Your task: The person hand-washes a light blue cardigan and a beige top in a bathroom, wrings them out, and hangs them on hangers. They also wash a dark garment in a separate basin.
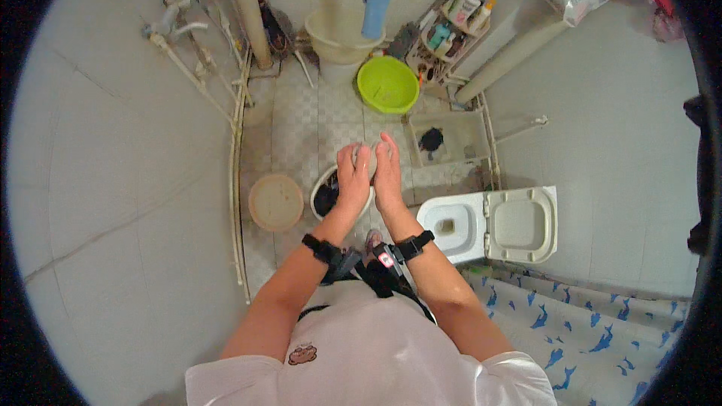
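My left hand [353, 173] and my right hand [387, 172] are held side by side in front of me, palms turned towards each other. Something pale shows at the fingertips, too unclear to name; whether either hand grips it is hidden. Below my left hand a white basin [314, 210] stands on the floor, partly covered by the hands. Dark cloth [326, 194] lies inside that basin. Black straps circle both wrists.
A round pinkish tub [276, 203] stands left, and a green basin [388, 84] lies ahead. To the right are a clear bin [451, 152] holding a dark thing and an open toilet [451, 220]. Behind the green basin, a shelf [457, 31] holds several bottles. Pipes [194, 76] line the left wall.
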`<state>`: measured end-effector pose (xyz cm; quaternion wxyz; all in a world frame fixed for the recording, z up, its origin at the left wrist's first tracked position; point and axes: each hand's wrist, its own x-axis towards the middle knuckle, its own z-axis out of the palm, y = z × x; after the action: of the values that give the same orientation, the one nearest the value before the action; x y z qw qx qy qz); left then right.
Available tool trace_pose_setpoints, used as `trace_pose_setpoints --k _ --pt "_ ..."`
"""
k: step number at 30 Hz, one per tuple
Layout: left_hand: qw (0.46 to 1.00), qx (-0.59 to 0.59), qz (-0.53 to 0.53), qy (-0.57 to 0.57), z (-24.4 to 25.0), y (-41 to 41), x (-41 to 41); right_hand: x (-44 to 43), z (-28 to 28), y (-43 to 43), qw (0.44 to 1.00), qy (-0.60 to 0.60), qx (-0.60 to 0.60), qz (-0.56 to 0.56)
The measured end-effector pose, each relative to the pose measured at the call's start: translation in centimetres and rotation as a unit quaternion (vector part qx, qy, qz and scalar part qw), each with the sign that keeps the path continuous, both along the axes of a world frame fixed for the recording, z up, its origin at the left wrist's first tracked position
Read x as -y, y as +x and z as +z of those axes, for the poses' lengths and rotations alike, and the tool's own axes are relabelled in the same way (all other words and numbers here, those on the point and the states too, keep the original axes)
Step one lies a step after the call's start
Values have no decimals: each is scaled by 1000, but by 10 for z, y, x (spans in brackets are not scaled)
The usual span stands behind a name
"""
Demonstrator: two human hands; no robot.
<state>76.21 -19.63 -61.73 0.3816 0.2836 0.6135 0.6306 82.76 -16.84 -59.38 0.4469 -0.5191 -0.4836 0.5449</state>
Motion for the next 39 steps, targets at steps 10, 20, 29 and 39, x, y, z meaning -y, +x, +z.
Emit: trace_pose_setpoints --k 10,20,29,39 --pt "994 -89 12 57 -8 0 4 1 5 -1 993 71 35 89" --pt "995 92 27 -27 7 -4 -6 -13 3 -8 983 26 169 62" --pt "972 208 40 -101 -7 -1 -15 -28 -35 2 946 155 264 104" --pt "924 334 -185 -8 -2 -73 -2 -25 -4 15 970 -163 -159 84"
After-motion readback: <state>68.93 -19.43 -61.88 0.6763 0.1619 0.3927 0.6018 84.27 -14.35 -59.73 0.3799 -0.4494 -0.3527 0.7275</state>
